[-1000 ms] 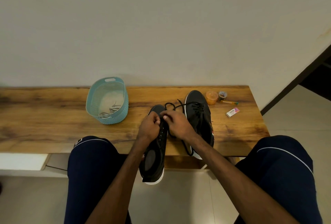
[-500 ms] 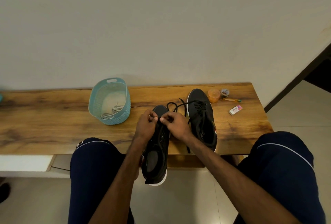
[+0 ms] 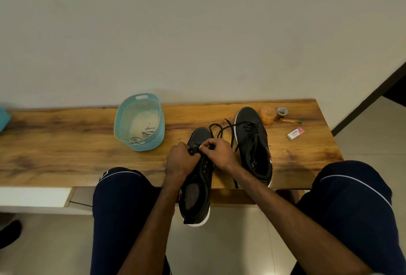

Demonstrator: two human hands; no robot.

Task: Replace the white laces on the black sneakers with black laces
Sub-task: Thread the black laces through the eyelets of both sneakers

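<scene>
Head view: both hands [image 3: 198, 156] apparently pinch black lace [image 3: 216, 128] at sneaker [image 3: 197, 178]

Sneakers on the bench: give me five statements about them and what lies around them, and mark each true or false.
1. The right-hand sneaker already carries a black lace. True.
2. Both hands work at the left-hand sneaker, the left hand and right hand pinching near its front eyelets. True.
3. The teal basket holds black laces. False: pale, whitish laces lie in it.
4. The left-hand sneaker lies wholly on the wooden bench. False: its heel sticks out past the near edge.
5. The eraser lies left of the basket. False: it lies at the right end, beyond the sneakers.
</scene>
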